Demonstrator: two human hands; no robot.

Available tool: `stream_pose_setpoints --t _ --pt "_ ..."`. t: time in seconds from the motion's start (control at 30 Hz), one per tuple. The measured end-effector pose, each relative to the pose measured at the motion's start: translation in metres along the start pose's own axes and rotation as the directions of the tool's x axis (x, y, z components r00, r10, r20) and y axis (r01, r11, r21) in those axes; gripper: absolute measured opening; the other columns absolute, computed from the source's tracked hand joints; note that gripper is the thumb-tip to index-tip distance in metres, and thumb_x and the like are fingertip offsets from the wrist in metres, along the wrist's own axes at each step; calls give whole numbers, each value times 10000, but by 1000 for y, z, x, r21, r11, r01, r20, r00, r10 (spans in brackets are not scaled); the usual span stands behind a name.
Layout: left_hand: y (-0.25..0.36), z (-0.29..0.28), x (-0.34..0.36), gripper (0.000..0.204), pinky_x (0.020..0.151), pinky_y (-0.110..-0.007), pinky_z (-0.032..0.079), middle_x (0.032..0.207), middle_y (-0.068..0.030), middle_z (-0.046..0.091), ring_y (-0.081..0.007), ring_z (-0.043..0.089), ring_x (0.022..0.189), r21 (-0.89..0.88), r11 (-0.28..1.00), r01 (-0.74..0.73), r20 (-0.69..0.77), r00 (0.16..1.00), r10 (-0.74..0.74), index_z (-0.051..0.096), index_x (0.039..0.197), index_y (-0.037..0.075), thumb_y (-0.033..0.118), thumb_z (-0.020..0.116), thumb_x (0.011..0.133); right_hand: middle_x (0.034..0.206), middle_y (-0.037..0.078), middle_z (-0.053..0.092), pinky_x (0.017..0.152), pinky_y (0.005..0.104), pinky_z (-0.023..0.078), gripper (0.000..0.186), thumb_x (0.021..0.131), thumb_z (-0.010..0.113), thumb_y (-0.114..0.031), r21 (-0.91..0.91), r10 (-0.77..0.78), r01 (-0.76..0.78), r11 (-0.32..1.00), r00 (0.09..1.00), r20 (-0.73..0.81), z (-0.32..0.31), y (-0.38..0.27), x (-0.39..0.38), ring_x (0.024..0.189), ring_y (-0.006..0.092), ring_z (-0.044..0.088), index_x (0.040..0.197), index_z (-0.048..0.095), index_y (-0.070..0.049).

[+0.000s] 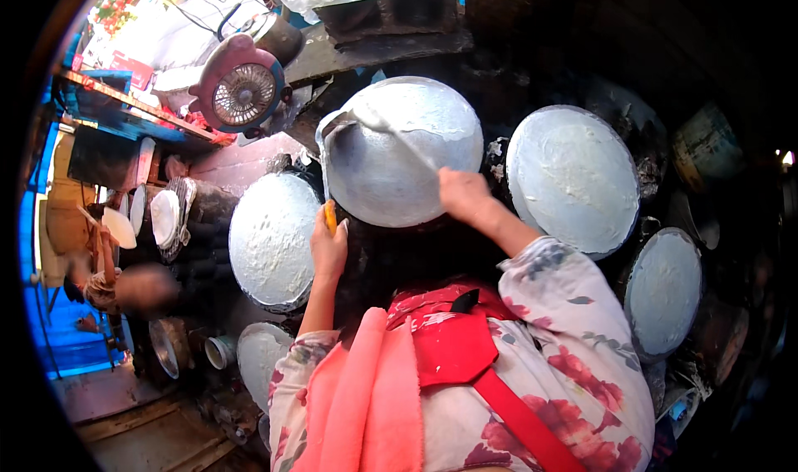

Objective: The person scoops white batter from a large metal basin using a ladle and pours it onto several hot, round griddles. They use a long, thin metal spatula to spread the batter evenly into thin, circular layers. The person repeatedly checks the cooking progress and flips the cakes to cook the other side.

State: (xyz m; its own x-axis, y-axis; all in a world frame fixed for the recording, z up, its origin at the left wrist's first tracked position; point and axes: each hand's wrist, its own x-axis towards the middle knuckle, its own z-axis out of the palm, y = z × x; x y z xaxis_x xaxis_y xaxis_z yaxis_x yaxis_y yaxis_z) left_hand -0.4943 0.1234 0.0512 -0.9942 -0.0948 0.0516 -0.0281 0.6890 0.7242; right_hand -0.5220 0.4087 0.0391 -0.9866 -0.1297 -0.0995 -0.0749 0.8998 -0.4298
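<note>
coral cloth and red apron: worn over a floral shirt, below the middle pan.
left hand: at the middle pan's lower left edge, grasping a yellow handle; what joins the handle above is hard to tell.
right hand: at the middle pan's right edge, slightly blurred, apparently clenched on the end of a pale strip.
middle pan: big, round, metal, in front of both hands; bare grey lower down, whitish coating above; the strip crosses it slantwise.
what could go wrong: the strip could tear or wrinkle, likely from an uneven pull; a slip of the handle could scratch the metal; if the pan is hot, fingers at the edge could burn.
coated pans: one left of the middle pan, one right, smaller ones lower left and lower right of it.
surface: what bears the middle pan is lost in darkness.
room: beyond the middle pan, a dark block under plastic; up and left of it, a pink fan; far left, a co-worker near blue sheeting.
</note>
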Motion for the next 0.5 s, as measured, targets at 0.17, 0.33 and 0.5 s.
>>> stream_pose_setpoints --t 0.17,0.33,0.5 --pt "5 -10 -14 495 945 -343 406 1205 -213 551 -304 545 1117 -45 998 53 -7 999 -53 442 1265 -41 118 616 830 798 221 652 672 438 525 163 795 476 -85 -16 87 -87 996 996 11 0 28 14 770 359 657 864 602 -7" --pt "0 -9 -34 481 966 -323 382 1208 -189 550 -259 515 1150 -222 967 126 -13 991 -132 440 1277 -34 104 599 844 761 227 644 686 439 520 145 795 457 -80 -27 -91 93 995 993 73 -9 7 11 748 368 652 849 571 -8" --pt "-1 -11 -39 438 589 -250 450 824 -70 570 -141 562 667 -356 917 182 -5 980 -197 436 1264 -7 112 583 869 739 221 631 646 451 511 151 807 445 -98 -50 -127 127 991 992 14 -2 43 45 731 384 635 854 552 -2"
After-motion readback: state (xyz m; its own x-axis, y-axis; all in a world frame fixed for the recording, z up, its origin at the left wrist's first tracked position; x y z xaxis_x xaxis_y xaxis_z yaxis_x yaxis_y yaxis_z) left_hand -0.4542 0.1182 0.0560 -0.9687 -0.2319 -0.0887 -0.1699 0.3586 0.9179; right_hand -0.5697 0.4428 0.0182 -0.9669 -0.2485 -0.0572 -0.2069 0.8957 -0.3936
